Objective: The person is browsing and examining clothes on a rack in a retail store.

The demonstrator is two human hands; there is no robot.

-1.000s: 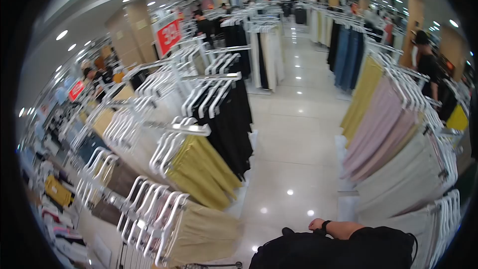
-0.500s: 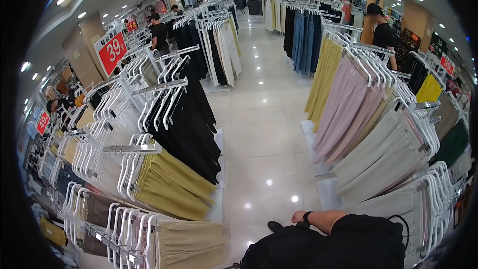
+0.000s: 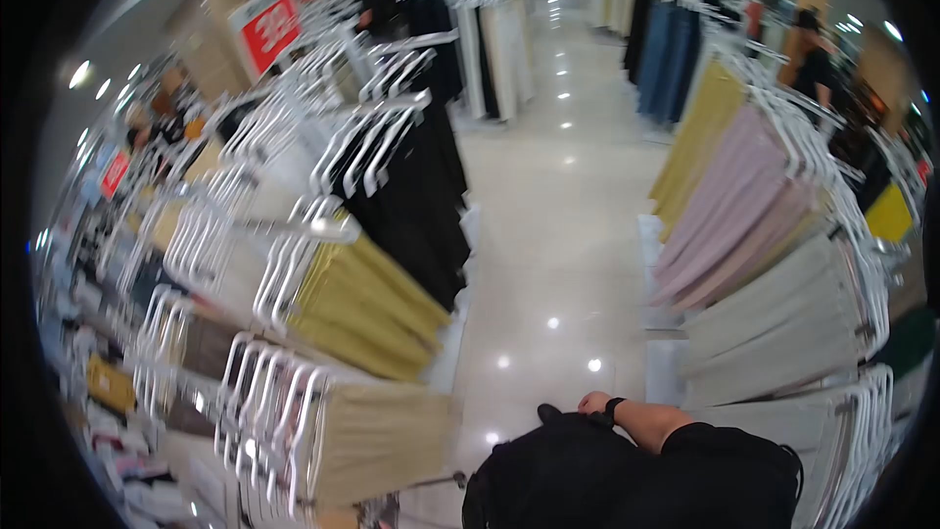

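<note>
My right hand (image 3: 593,403) is in front of my black-clothed body (image 3: 578,470), low in the view, with a dark band (image 3: 613,409) on the wrist. Its fingers look curled in; whether they hold anything is hidden by the small size and blur. A dark shoe tip (image 3: 550,413) shows just left of it. My left hand is out of view. Nearest on the left hang beige trousers (image 3: 382,441) on white hangers (image 3: 269,402), with olive-yellow trousers (image 3: 367,309) behind them. To the right hang light grey trousers (image 3: 774,323).
A tiled aisle (image 3: 548,235) runs ahead between clothes racks. Black trousers (image 3: 416,206) hang on the left, pink trousers (image 3: 729,196) on the right, blue jeans (image 3: 669,59) farther back. A red price sign (image 3: 271,32) stands at left. One person (image 3: 813,64) is at right, another (image 3: 377,5) at left.
The view has tilted down and turned left, so the racks sit higher and farther right, and it is blurrier. My right hand stays bent in front of my body.
</note>
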